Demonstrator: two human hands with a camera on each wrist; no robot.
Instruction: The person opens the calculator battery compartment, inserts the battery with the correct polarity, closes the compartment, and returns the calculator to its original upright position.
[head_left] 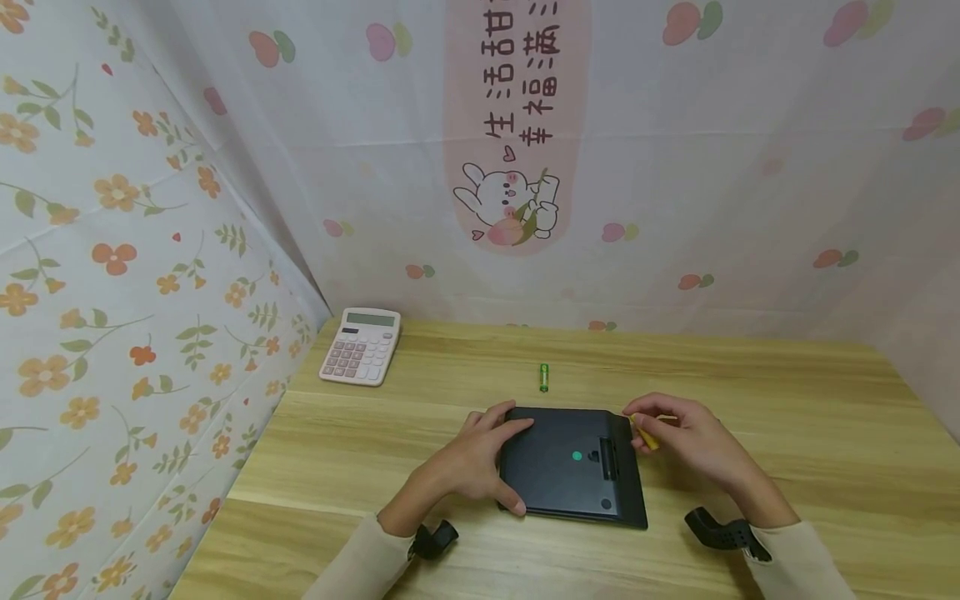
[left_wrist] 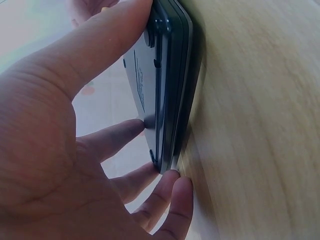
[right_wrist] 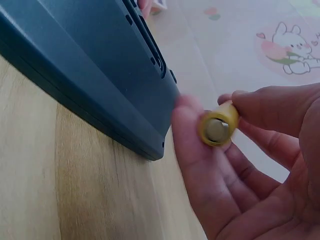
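A black calculator point(head_left: 562, 467) lies face down on the table, its narrow battery slot point(head_left: 608, 459) uncovered near the right end. My left hand point(head_left: 483, 460) grips the calculator's left end, thumb at the near corner and fingers spread over the far one. In the left wrist view the thumb and fingers point(left_wrist: 115, 142) span its edge point(left_wrist: 170, 100). Just off the calculator's far right corner, my right hand point(head_left: 686, 437) pinches a yellow battery point(right_wrist: 218, 125) between thumb and fingers. One flat end of the battery faces the right wrist camera. Whether anything sits in the slot, I cannot tell.
A green battery point(head_left: 543, 377) lies on the wooden table point(head_left: 750, 375) beyond the calculator. At the far left corner rests a white calculator point(head_left: 362, 347) with its keys up. Printed cloth point(head_left: 337, 167) hangs along the back and left side of the table.
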